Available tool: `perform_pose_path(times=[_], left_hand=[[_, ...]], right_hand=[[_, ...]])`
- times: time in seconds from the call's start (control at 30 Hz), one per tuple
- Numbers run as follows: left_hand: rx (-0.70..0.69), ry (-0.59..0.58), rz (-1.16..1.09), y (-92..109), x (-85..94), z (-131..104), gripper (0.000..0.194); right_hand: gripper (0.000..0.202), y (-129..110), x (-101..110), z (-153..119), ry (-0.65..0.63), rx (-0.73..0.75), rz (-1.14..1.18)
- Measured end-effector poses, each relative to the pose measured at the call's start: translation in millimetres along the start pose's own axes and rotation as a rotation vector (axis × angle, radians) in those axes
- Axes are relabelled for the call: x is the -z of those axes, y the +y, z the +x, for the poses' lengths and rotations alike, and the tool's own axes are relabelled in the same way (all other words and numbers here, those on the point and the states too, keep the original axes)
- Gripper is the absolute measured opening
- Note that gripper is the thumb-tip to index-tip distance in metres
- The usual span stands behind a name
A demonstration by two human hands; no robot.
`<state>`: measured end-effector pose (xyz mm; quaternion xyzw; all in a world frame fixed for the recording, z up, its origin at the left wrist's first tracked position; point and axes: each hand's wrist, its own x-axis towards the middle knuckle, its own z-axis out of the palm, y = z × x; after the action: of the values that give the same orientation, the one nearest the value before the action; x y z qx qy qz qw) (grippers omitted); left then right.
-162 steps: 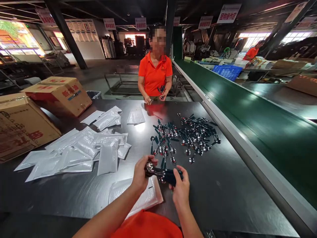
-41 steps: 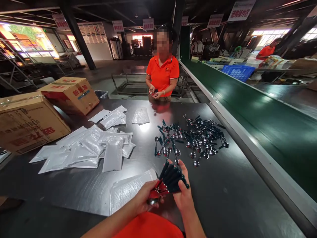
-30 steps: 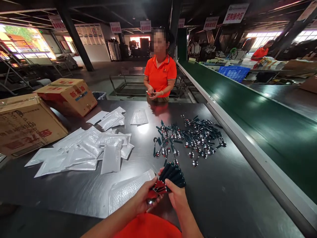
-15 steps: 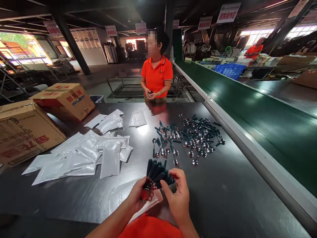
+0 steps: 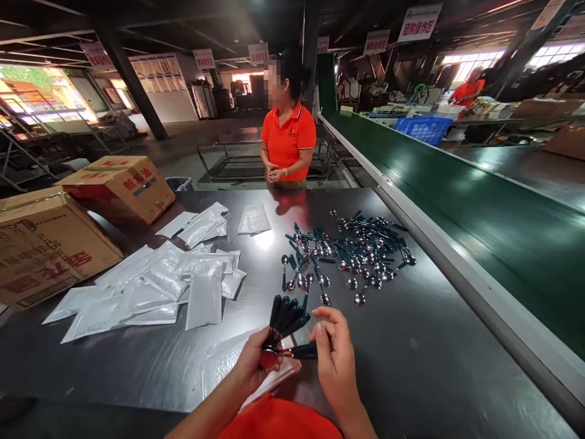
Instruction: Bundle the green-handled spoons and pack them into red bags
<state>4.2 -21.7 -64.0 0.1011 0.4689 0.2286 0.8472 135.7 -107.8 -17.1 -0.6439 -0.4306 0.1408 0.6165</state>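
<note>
My left hand (image 5: 256,360) is closed around the bowl ends of a bunch of spoons (image 5: 287,316) with dark green handles. Most handles fan upward from the fist; at least one points sideways to the right. My right hand (image 5: 337,353), fingers curled, is at the end of that sideways handle (image 5: 304,351); its grip there is partly hidden. Under the hands lies a white bubble mailer (image 5: 223,360), near the table's front edge. Beyond them is a loose pile of the same spoons (image 5: 365,250), with shiny round bowls.
White padded mailers (image 5: 155,286) lie heaped on the left of the metal table (image 5: 434,353). Two cardboard boxes (image 5: 119,189) stand at the far left. A green conveyor belt (image 5: 457,183) runs along the right side. Across the table stands a person in an orange shirt (image 5: 290,140).
The handles by my right hand have swung down and apart from the upright fan. My right thumb has lifted off the bunch. The person opposite has turned slightly.
</note>
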Motion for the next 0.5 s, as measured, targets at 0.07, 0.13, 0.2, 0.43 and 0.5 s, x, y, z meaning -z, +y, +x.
perform_pose_path(times=[0.07,0.13,0.2,0.43,0.5], left_hand=[[-0.033,-0.004,0.055,-0.3,0.5,-0.4,0.022],[-0.052,-0.003,0.094,-1.1,0.9,-0.6,0.021],[-0.062,-0.008,0.123,-2.0,1.1,-0.5,0.023],[-0.098,-0.033,0.180,-4.6,0.5,-3.2,0.033],[-0.112,-0.033,0.176,-5.0,-0.1,-4.0,0.027]], right_hand=[[0.026,-1.3,1.2,2.3,-0.065,0.011,-0.076],[0.026,-5.4,1.4,5.2,-0.079,0.012,-0.166],[0.021,-10.1,1.0,7.8,-0.066,0.025,-0.245],[0.011,-7.4,0.6,9.2,-0.036,0.111,-0.383],[0.019,-3.6,1.5,9.3,-0.055,0.133,-0.402]])
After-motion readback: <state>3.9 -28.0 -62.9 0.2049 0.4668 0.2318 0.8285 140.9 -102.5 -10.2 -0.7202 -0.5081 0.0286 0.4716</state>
